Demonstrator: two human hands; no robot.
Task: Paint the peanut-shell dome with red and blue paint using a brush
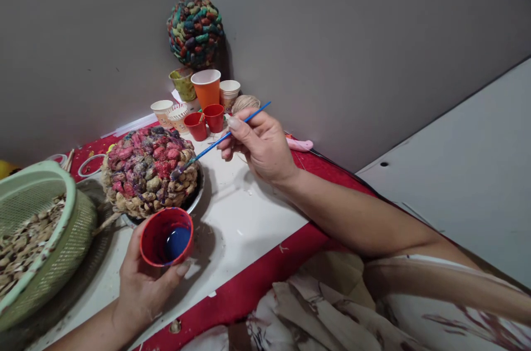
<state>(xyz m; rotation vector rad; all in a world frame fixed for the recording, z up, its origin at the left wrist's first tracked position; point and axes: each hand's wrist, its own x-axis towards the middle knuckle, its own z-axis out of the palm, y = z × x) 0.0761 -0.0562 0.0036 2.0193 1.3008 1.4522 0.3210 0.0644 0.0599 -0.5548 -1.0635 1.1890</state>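
Note:
My right hand (263,146) pinches a thin blue paintbrush (219,141), its bristles touching the right side of a ball covered in peanut shells (149,171). Pink, red and purple paint coats the upper part of this ball, while its lower shells are bare tan. The ball rests in a dark bowl with a pale rim (198,200). In front of it, my left hand (145,284) is wrapped around a small red cup (151,243) tilted toward me, with dark blue liquid inside. Some of the left fingers are hidden behind the cup.
A green basket (78,224) of peanut shells stands at the left. Behind are red cups (196,127), an orange cup (206,88), paper cups (161,110), a twine ball (245,103) and a finished-looking multicoloured ball (196,33). A pink-handled tool (299,144) lies by the wall.

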